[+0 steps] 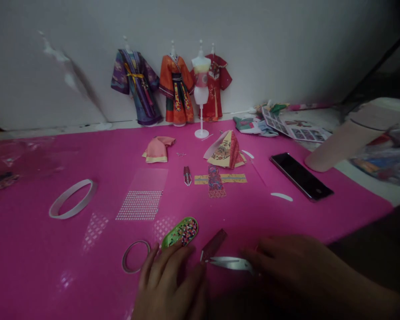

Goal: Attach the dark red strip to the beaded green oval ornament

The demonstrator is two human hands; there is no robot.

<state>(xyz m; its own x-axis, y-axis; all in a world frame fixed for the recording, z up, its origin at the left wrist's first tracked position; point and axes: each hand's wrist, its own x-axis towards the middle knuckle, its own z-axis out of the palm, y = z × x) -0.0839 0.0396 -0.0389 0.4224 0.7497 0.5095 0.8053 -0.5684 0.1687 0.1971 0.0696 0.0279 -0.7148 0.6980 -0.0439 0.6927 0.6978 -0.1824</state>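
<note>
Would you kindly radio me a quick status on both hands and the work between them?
Right hand holding scissors, tips at dark red strip. Left hand close by green bead tray, grip unclear.

From my feed I see scissors, silvery and metallic, lying roughly level with their tip toward the left and the far end running into the right hand. Their blades look nearly closed. At the tip I have a small dark red fabric strip, flat on the pink surface, slanting away to the upper right; its near end carries a whitish edge and meets the blades.
</note>
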